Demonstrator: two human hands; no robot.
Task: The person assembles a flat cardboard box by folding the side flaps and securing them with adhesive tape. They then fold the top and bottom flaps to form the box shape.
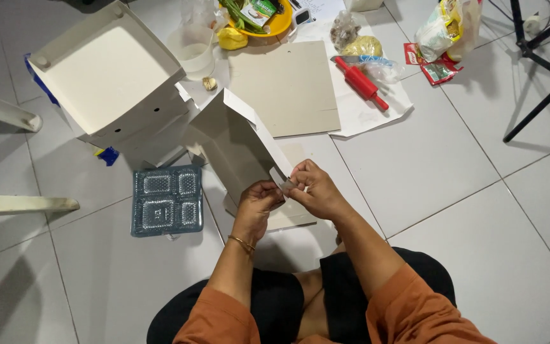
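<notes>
Fingers of left hand (259, 202) and right hand (313, 189) are pinching together the side tab of half-folded white cardboard box (240, 150), keeping its wall standing beside clear plastic compartment tray (165, 200).

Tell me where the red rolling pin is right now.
In the head view, the red rolling pin lies upper right of centre on the white paper sheet, right of the grey cardboard sheet, far beyond both hands.
</notes>
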